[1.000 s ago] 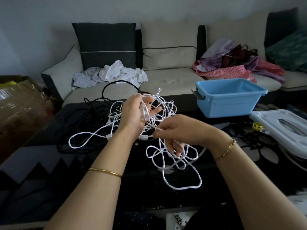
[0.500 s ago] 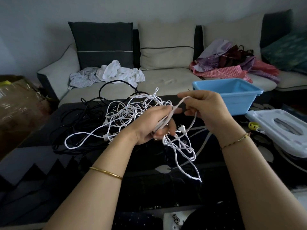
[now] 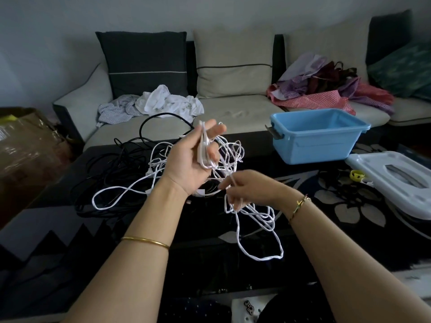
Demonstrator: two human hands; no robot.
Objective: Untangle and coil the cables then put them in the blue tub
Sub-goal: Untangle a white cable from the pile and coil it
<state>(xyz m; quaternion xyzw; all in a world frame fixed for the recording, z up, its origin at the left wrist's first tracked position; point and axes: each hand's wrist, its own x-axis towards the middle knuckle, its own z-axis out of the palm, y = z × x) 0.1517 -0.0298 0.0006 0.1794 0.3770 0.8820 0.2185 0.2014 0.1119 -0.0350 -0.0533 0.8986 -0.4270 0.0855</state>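
We take the blue tub (image 3: pixel 314 138) as our landmark: it stands open on the dark glass table (image 3: pixel 349 206), toward the sofa side, with its inside showing bare blue. Left of the tub and nearer to us, the left hand (image 3: pixel 193 164) is raised palm-up with its fingers curled loosely around a few gathered loops of white cable (image 3: pixel 205 148), the strands running up between the fingers. Below the tub and a little left of it, the right hand (image 3: pixel 247 190) is closed in a pinch on another strand of the same white cable, and from it a cluster of long loops (image 3: pixel 256 229) hangs down toward the table. More white cable lies in a knot behind both hands, between them and the tub's left end, and one long loop (image 3: pixel 109 197) trails far left of the tub across the table. A heap of black cables (image 3: pixel 112 169) sits further left still, tangled with the white; we cannot tell exactly where one ends and the other begins. Right of the tub lies a white lid (image 3: pixel 396 176), apparently flat on the table, with a small yellow object (image 3: pixel 356 176) between the two
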